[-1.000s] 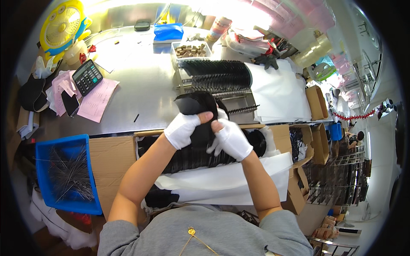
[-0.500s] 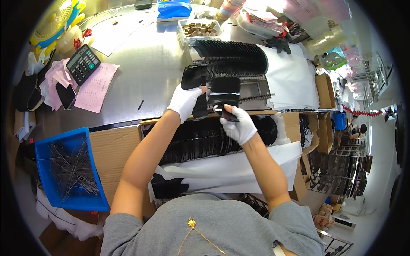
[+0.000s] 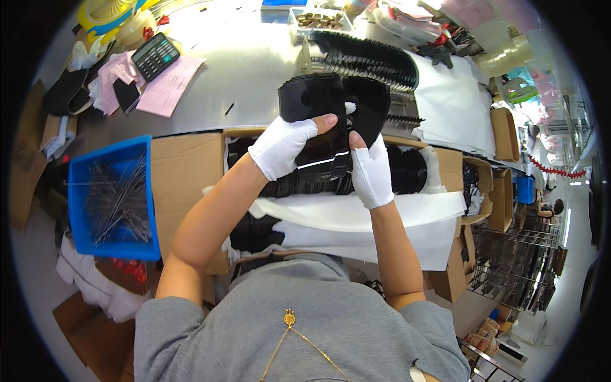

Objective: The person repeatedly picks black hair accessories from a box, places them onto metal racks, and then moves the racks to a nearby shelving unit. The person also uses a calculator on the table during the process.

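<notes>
A stack of black plastic pieces (image 3: 331, 111) is held up between both gloved hands. The left hand (image 3: 281, 148) closes around its left side, and the right hand (image 3: 371, 173) grips its lower right edge. Just below the hands, a cardboard box (image 3: 184, 172) holds more black pieces.

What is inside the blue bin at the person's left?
The blue bin holds a loose tangle of thin metal rods, lying crisscross. The bin's floor beneath them is mostly covered, so anything under the rods cannot be seen.
</notes>
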Available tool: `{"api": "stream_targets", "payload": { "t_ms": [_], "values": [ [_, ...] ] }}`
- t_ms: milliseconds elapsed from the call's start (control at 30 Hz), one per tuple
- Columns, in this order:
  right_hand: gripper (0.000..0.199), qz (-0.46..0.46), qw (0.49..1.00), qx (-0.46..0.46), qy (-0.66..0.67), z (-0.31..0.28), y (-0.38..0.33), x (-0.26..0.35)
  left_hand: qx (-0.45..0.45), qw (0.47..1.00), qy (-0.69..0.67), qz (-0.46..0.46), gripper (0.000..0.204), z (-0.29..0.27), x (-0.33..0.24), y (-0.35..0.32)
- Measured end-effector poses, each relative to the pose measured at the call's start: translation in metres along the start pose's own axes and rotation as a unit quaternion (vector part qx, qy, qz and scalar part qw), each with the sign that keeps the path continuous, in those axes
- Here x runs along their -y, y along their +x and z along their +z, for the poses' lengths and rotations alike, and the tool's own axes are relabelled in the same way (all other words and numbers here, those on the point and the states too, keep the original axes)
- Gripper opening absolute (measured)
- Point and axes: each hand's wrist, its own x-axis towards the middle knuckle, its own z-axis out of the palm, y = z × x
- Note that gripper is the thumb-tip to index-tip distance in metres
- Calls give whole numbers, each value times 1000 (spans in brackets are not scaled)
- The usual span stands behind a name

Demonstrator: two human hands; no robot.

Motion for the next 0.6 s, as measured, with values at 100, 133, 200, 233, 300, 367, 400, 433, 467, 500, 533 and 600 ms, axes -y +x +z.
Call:
{"api": "stream_targets", "payload": {
  "t_ms": [100,133,200,233,300,367,400,433,467,500,533,600],
  "values": [
    [36,-31,998,21,-50,1,-31,3,-14,996,-86,34,36,8,20,-30],
    [36,-34,997,35,-56,3,-41,7,-39,996,-81,15,37,9,25,-37],
    [36,-42,995,68,-60,5,-59,15,11,993,-116,-13,41,10,33,-53],
    [41,-35,994,84,-65,8,-67,16,-1,997,-76,-18,53,10,37,-61],
    [54,7,990,115,-81,8,-86,16,80,997,-2,10,71,8,41,-77],
    [60,22,985,145,-91,13,-101,10,116,991,57,24,88,12,55,-98],
    [59,6,984,156,-90,16,-107,7,89,994,60,-1,92,13,60,-106],
    [58,-5,983,164,-85,16,-112,4,93,995,43,4,97,14,67,-119],
    [57,-8,982,172,-78,15,-121,2,100,976,174,79,83,11,70,-126],
    [55,77,978,193,-29,13,-127,2,111,977,160,81,90,8,74,-139],
    [52,162,965,204,15,9,-135,2,86,984,148,41,94,4,77,-154],
    [55,190,960,206,19,1,-149,2,48,966,250,-35,96,-10,80,-175]
  ]
}}
